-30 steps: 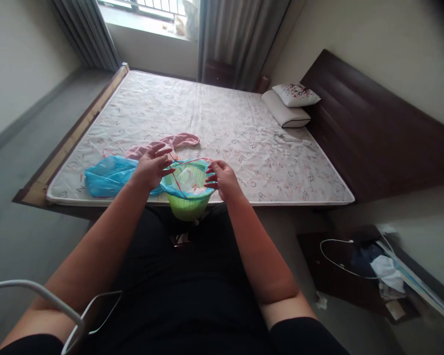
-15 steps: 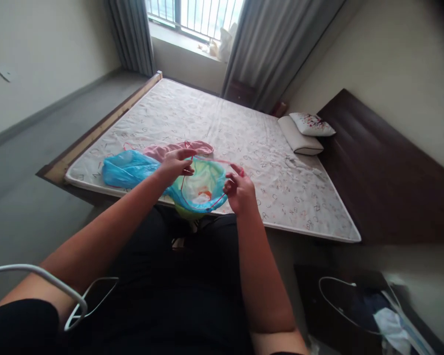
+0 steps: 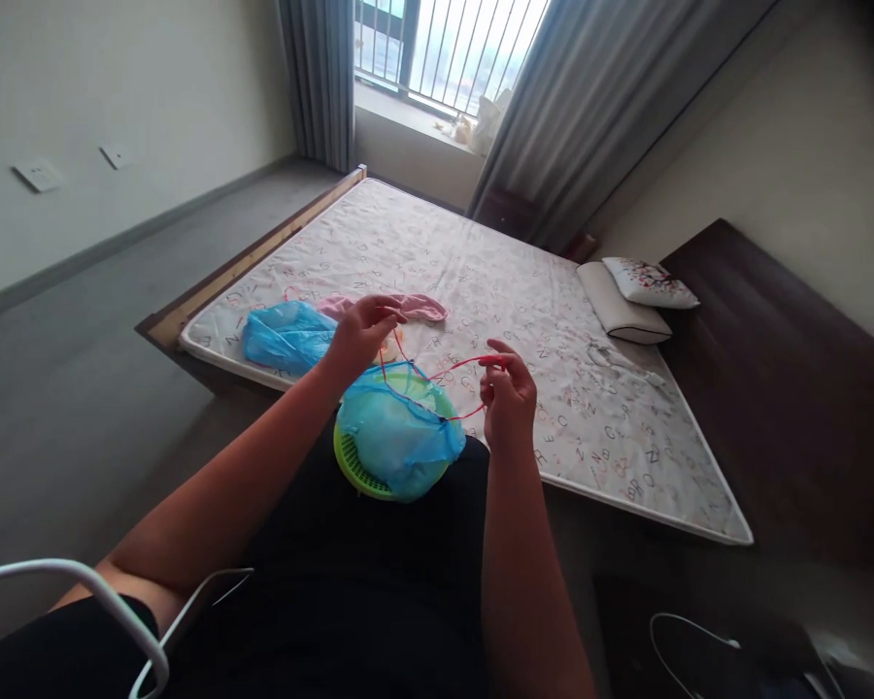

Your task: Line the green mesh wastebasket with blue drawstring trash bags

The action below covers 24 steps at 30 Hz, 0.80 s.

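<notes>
A blue plastic drawstring bag [image 3: 400, 442] sits in a light green basket-like bin [image 3: 350, 464] with a slotted wall, close to my lap. Its mouth is gathered partly together, and what lies inside shows only as a pale shape. My left hand [image 3: 370, 330] pinches one loop of the red drawstring [image 3: 408, 390] above the bag's left side. On the right, my right hand [image 3: 508, 393] grips the other loop between thumb and fingers. Both loops are stretched out from the bag's rim.
On the mattress [image 3: 495, 291] lie another blue plastic bag [image 3: 287, 335] and a pink cloth [image 3: 426, 308]. Pillows [image 3: 648, 283] rest near the dark headboard [image 3: 787, 388]. A white cable [image 3: 109, 592] hangs by my left arm. A dark low surface with a cable stands at lower right.
My hands have drawn the red loops apart and up. The bag's mouth has narrowed from wide open. The green bin now shows more, and the view has shifted.
</notes>
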Motion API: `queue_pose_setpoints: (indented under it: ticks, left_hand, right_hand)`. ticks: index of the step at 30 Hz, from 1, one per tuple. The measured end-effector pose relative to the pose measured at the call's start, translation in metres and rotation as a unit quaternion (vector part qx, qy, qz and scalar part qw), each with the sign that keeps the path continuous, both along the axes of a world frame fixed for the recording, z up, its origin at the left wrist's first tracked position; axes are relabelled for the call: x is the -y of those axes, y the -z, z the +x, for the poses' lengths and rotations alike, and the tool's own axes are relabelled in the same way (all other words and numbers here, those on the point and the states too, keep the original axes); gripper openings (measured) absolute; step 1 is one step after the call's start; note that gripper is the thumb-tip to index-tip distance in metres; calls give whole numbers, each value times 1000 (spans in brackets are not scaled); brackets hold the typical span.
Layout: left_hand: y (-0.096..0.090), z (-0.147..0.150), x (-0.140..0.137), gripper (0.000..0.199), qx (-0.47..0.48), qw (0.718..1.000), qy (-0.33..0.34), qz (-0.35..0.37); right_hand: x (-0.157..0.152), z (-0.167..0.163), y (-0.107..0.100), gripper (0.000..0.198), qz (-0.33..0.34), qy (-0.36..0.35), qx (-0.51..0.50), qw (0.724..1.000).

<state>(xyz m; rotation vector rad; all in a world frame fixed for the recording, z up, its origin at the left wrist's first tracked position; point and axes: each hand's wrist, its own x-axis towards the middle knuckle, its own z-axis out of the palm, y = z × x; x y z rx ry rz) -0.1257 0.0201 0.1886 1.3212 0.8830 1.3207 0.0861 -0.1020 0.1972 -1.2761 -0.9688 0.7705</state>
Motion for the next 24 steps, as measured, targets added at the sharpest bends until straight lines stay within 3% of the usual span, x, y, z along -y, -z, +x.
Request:
queue_pose_setpoints:
  ticks: [3, 7, 10, 13, 16, 20, 24]
  left_hand:
    - [-19, 0, 25, 11, -75, 995, 23, 63]
    - [-40, -4, 55, 12, -164, 968, 113, 155]
    - [-41, -10, 67, 9, -206, 950, 85, 219]
    - [-31, -16, 73, 9, -172, 964, 19, 203]
    - [-14, -15, 77, 18, -94, 978, 24, 183]
    - [13, 2, 81, 45, 56, 985, 82, 139]
    - [39, 21, 87, 44, 114, 973, 190, 56]
  right_hand:
    - [4, -20, -6, 9, 28, -59, 6, 998]
    - [5, -43, -18, 9, -16, -187, 39, 982]
    - [5, -50, -25, 8, -11, -215, 67, 974]
    - [7, -50, -25, 9, -38, -207, 125, 969]
    - [9, -51, -22, 13, -70, -210, 143, 965]
    - [9, -55, -22, 14, -28, -170, 70, 983]
    - [7, -55, -35, 17, 29, -93, -29, 995]
